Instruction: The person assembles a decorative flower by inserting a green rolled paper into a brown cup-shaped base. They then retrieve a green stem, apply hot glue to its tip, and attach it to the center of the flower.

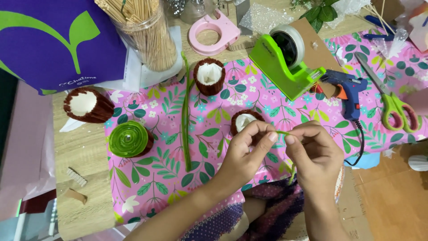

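Here both hands — left hand [247, 149], right hand [312, 149] — pinch a green pipe cleaner [281, 132], fingers clenched.

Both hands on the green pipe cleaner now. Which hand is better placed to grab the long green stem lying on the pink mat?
Left, probably. The left hand sits closer to the long green stem, which lies on its side of the pink mat. The right hand is farther off, and both pinch the green pipe cleaner.

Wooden table [84, 151]; pink floral sheet [156, 178] on it
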